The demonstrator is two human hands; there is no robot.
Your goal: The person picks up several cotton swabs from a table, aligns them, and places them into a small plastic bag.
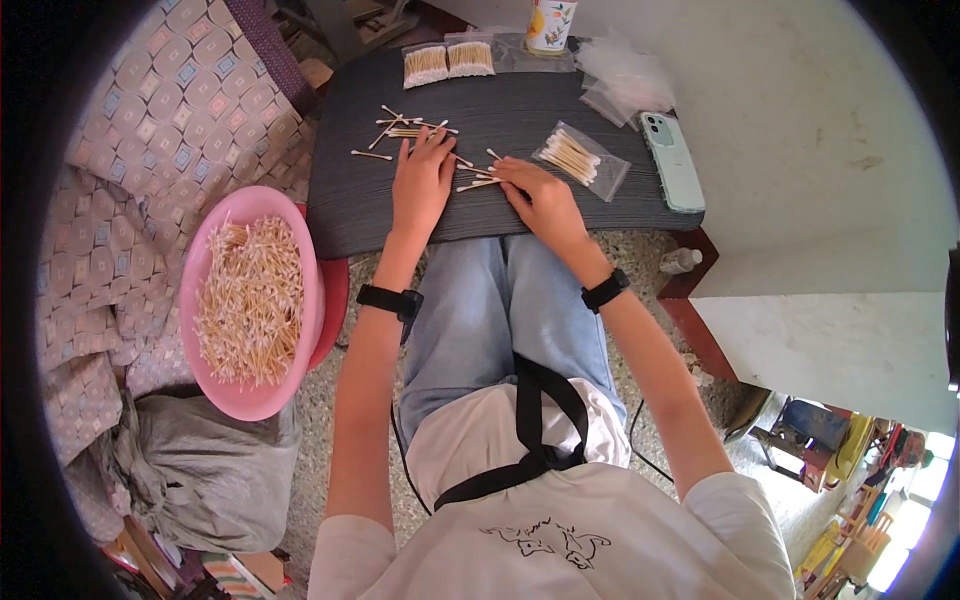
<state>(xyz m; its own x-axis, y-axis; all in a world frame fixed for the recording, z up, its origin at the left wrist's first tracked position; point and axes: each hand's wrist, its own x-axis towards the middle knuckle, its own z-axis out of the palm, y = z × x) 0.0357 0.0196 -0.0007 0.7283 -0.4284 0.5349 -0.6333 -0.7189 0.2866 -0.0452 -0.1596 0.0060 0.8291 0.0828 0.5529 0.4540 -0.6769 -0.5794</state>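
Note:
My left hand (424, 182) lies on the dark table with its fingers stretched out, the tips beside a loose pile of cotton swabs (404, 132). To its right, my right hand (541, 197) has its fingers bent and drawn together over a few more cotton swabs (478, 185). Their ends stick out from under the fingertips toward the left hand; the fingers hide the rest. Just right of this hand is a clear plastic bag (608, 178) with a row of swabs (570, 157) in or on it; I cannot tell which.
Two filled swab packs (448, 62), a printed cup (549, 27) and empty clear bags (628, 75) sit along the table's far edge. A pale green phone (672, 165) lies at the right edge. At left stands a pink basin (312, 290) heaped with swabs. A wall (800, 150) rises at right.

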